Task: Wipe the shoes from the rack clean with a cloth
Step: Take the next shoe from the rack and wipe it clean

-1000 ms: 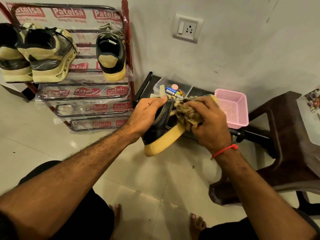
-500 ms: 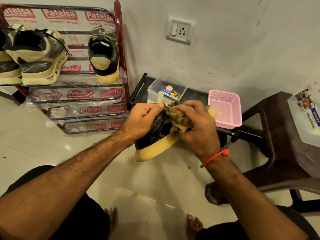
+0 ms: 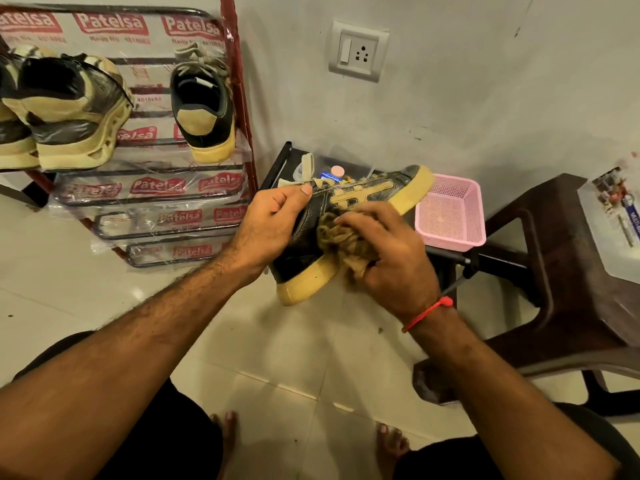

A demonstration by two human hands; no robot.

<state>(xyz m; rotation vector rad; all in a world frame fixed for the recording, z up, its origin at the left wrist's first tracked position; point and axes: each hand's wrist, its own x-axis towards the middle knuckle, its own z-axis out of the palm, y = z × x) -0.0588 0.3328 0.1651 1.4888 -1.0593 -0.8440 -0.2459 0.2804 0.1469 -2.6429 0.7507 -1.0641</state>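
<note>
A black sneaker with a yellow sole is held in the air at centre, toe pointing up and right. My left hand grips it at the collar, thumb over the lace area. My right hand clutches a crumpled tan cloth and presses it against the shoe's side near the heel. The red shoe rack stands at upper left. On its top shelf sit a matching black and yellow sneaker and a bulkier beige and black pair.
A pink plastic basket and a clear box of small items sit by the wall behind the shoe. A dark brown plastic stool with a lidded box stands at right. A wall socket is above. My bare feet rest on the tiled floor.
My right hand slid the cloth from the shoe's front toward the heel side, uncovering the toe and side stripes. The left hand keeps its grip on the shoe.
</note>
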